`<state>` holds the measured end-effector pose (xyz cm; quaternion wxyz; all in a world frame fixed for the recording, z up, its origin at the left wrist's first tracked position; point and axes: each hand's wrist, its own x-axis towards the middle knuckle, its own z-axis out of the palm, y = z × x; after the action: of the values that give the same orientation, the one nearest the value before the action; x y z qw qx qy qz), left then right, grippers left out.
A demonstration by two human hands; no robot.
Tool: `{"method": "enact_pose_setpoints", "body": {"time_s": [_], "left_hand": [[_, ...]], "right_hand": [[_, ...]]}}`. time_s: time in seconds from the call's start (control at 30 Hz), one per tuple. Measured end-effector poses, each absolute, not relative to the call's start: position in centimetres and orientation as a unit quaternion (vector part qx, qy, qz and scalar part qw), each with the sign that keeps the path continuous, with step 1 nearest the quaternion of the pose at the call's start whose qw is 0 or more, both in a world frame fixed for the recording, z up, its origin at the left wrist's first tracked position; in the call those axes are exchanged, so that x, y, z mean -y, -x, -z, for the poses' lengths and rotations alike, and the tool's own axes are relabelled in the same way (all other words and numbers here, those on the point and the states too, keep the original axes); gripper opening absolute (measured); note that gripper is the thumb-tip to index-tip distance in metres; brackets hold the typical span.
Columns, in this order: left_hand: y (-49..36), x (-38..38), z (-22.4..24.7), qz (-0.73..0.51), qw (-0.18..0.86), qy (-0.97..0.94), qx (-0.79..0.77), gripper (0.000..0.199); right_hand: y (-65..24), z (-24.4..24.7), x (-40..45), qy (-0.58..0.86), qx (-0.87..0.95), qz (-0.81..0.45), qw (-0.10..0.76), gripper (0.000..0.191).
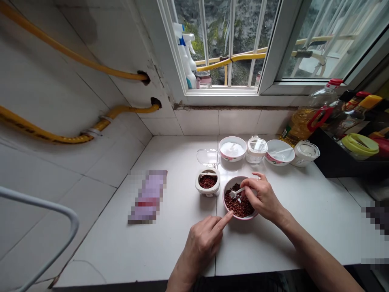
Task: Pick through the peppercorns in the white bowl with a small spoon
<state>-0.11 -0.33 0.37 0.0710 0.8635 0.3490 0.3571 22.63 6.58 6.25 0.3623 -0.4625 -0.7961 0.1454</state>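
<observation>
My right hand point(261, 198) pinches the handle of a small white spoon point(233, 194). The spoon's head is over a bowl point(225, 202) of dark reddish-brown dried peppercorn-like bits point(243, 207). With its index finger stretched out, my left hand point(206, 235) touches the near left rim of this bowl. Its other fingers are curled, and it holds nothing that I can see. Just left of the bowl stands a small white seasoning jar point(207, 188), its clear lid point(208, 158) raised. Similar dark bits fill much of the jar.
Behind stand a bowl of white grains point(232, 149), a white-lidded jar point(257, 149), another bowl point(280, 153) with a pale spoon and a second jar point(305, 154). An oil bottle point(304, 113) and a black bottle rack point(326, 156) are right. A purple packet point(148, 196) lies left.
</observation>
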Motion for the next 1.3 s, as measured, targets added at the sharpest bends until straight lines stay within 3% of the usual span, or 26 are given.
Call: {"method": "enact_pose_setpoints", "body": {"time_s": [0.3, 0.53, 0.87, 1.3], "left_hand": [[0.1, 0.4, -0.5, -0.356, 0.074, -0.863, -0.351, 0.058], [0.1, 0.3, -0.3, -0.361, 0.069, -0.862, -0.348, 0.057], [0.3, 0.4, 0.2, -0.357, 0.084, -0.863, -0.347, 0.058], [0.3, 0.3, -0.3, -0.358, 0.072, -0.864, -0.346, 0.057]], "right_hand": [[-23.4, -7.2, -6.5, 0.523, 0.701, -0.26, 0.409, 0.018], [-22.8, -6.0, -6.6, 0.488, 0.756, -0.219, 0.377, 0.02], [-22.8, -6.6, -6.4, 0.5, 0.709, -0.282, 0.409, 0.02], [-22.3, -6.3, -6.2, 0.491, 0.712, -0.318, 0.388, 0.021]]}}
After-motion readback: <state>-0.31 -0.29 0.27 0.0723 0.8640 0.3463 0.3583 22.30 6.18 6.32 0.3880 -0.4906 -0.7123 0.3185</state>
